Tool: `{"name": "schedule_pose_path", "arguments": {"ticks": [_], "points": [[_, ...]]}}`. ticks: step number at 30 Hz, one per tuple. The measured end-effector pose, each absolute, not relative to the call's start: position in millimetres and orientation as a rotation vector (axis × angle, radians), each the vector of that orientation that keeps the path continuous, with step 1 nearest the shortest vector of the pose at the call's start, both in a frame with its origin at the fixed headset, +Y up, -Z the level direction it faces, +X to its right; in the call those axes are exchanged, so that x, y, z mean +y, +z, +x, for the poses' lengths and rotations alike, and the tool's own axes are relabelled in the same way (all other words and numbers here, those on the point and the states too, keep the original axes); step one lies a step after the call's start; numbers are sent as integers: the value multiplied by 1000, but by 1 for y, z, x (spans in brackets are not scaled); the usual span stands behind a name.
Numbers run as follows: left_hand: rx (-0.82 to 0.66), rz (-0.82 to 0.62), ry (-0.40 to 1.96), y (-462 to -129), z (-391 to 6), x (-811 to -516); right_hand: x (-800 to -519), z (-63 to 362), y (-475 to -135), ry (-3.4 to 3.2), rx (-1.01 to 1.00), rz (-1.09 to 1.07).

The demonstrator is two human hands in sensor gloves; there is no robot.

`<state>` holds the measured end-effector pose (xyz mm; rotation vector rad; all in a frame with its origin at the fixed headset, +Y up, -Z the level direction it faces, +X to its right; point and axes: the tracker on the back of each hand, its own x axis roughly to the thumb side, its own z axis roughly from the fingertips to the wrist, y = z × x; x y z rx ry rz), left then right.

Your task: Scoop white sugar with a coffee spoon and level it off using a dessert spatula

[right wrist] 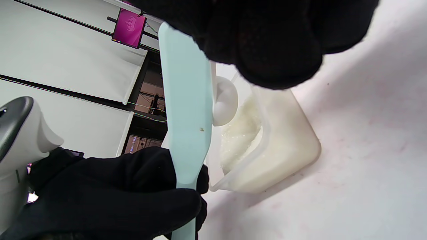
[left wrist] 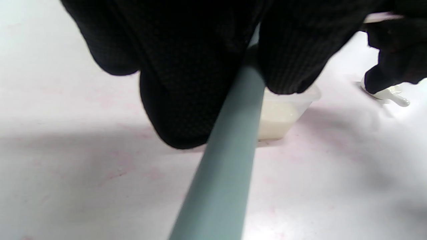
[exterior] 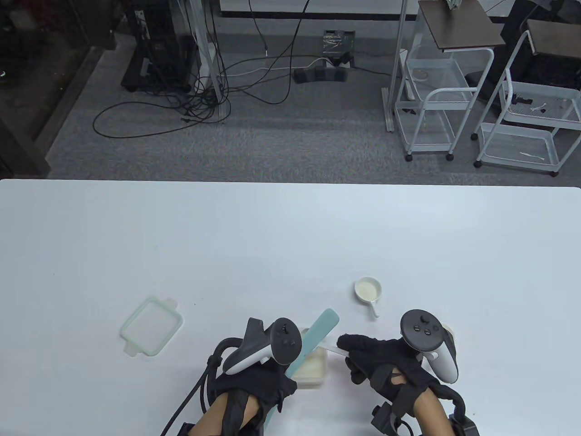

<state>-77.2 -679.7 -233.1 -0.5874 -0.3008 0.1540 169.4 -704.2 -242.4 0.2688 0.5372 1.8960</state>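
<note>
Left hand (exterior: 254,377): gripped spatula (exterior: 317,334).
Right hand (exterior: 386,363): pinched spoon (right wrist: 224,101) handle; bowl hidden behind blade.
Sugar container (exterior: 313,368): partly covered.
Writing: none legible.

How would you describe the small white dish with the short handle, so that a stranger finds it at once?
On the white table, look right of centre, just beyond the right hand. There the small round dish stands alone, with pale contents and a short handle pointing toward the person. Unlike the square sugar container and the flat lid, it is round.
</note>
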Motion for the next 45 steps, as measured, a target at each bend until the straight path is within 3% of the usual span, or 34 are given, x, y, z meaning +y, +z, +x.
{"name": "schedule_pose_path", "arguments": {"ticks": [35,40,45], "points": [[-213,-606,11,-239,-88,-685,-705,177,-242,1857,619,231],[-195,-565,-1,-241,-91,-681,-703,181,-241,1845,618,227],[-154,-425,-46,-245,-99,-672,-696,190,-240,1809,588,233]]}}
